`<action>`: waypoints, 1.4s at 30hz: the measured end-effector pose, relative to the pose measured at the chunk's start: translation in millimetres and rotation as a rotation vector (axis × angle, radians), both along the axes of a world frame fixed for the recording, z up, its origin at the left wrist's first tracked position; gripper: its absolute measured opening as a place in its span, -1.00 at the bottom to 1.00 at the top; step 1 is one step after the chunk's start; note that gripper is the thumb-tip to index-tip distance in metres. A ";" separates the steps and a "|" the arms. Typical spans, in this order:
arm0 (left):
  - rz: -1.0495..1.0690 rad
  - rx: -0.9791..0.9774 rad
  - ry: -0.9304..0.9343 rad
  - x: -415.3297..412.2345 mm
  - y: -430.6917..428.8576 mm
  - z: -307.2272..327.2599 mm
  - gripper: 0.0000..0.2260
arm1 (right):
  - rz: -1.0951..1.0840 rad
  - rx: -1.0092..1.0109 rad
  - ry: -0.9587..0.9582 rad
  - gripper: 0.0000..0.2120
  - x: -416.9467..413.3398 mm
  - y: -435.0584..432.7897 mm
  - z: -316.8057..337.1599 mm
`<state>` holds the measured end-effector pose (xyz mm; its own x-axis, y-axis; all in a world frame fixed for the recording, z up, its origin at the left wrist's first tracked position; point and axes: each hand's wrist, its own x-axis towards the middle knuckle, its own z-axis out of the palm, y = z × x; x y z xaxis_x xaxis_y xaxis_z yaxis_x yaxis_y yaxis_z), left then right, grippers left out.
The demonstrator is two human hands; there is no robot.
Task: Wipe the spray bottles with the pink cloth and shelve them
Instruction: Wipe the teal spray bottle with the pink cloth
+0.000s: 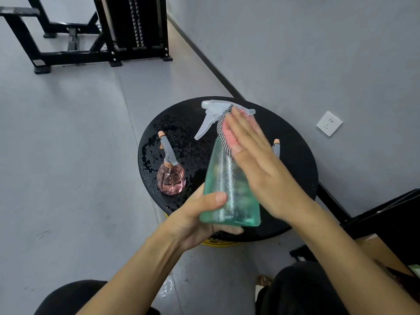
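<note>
The left grip (200, 220) is clamping the green spray bottle (225, 178); the right grip (261, 164), spread flat, is pressing the pink cloth (228, 133) against it.

A grey wall (318, 53) with a black baseboard (218, 71) and a white socket (329, 123) meets a grey floor (68, 133). A black weight machine (134, 23) stands at the far end.

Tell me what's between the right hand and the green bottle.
The pink cloth, which the right hand presses onto the green bottle; head view.
</note>
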<state>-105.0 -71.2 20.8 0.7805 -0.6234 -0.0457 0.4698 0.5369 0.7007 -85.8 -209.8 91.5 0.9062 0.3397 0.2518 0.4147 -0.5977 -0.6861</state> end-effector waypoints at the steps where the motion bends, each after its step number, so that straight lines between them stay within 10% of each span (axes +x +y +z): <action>1: -0.004 0.008 -0.002 -0.2 -0.8 -0.1 -0.25 | -0.012 0.022 0.021 -0.51 2.9 -0.3 -0.2; 9: 0.041 -0.073 -0.018 3.9 0.6 -1.2 -0.50 | 0.030 -0.017 -0.034 -0.52 -43.2 2.4 -12.5; 42: 0.096 -0.037 0.070 10.7 -3.2 -1.4 -0.44 | -0.060 -0.175 -0.142 -0.49 -59.6 15.5 -18.4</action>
<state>-94.2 -74.4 19.4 0.8321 -0.5486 -0.0810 0.4627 0.6063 0.6468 -145.5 -194.3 73.1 0.8857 0.3361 0.3204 0.4601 -0.7287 -0.5073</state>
